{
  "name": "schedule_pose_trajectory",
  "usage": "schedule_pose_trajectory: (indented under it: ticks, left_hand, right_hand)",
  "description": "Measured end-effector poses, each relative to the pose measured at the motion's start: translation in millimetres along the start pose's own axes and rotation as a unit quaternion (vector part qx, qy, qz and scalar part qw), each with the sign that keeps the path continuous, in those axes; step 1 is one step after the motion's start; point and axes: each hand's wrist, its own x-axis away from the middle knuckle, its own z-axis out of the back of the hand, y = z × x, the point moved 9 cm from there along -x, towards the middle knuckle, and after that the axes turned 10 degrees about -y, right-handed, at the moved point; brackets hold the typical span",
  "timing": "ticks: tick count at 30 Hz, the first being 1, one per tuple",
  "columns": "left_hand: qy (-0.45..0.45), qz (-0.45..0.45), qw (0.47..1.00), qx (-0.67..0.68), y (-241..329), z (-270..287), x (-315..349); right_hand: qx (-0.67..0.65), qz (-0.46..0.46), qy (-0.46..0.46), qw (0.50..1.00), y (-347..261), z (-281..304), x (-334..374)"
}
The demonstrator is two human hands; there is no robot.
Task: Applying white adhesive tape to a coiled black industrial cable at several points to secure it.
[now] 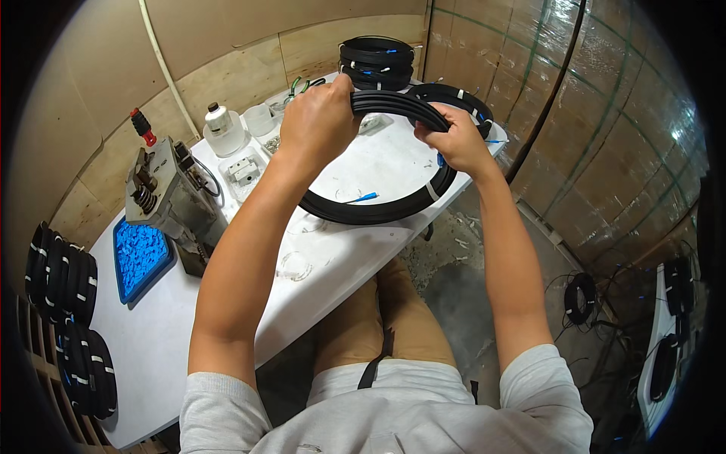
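A coil of black cable [378,213] is held up over the white table, its lower loop nearest me. My left hand [319,117] is closed round the coil's upper left part. On the upper right, my right hand [457,140] grips the same coil, thumb across the strands. A white tie wraps the coil at the lower right. One blue connector [366,197] on a cable end shows inside the loop. Behind my right hand lies another black coil [475,103], partly hidden.
Stacked black coils [376,64] stand at the table's far end. On the left are a metal press [170,193], a blue tray [144,291] of small blue parts, and a white bottle [219,119]. More coils [60,276] hang beyond the left edge; wrapped boxes [575,129] line the right.
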Motion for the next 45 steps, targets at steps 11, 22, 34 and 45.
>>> schedule_pose_trajectory:
  ticks: [11, 22, 34, 45]
  left_hand:
    - [-0.133, 0.016, 0.991, 0.017, -3.8, -21.1, -23.9]
    - [-0.158, 0.045, 0.985, 0.046, -12.1, -22.5, -25.2]
    - [-0.058, 0.012, 0.926, 0.373, -69.5, -19.6, -0.9]
    - [-0.010, 0.086, 0.981, 0.175, -58.0, -23.9, 16.9]
  right_hand:
    - [0.129, 0.098, 0.085, 0.983, -57.9, 8.2, -11.1]
    - [0.134, 0.067, 0.092, 0.984, -49.2, 2.9, -16.1]
    - [0.162, 0.104, 0.111, 0.975, -40.8, 3.7, -9.4]
    - [0.134, 0.092, 0.130, 0.978, -40.7, 5.1, -1.3]
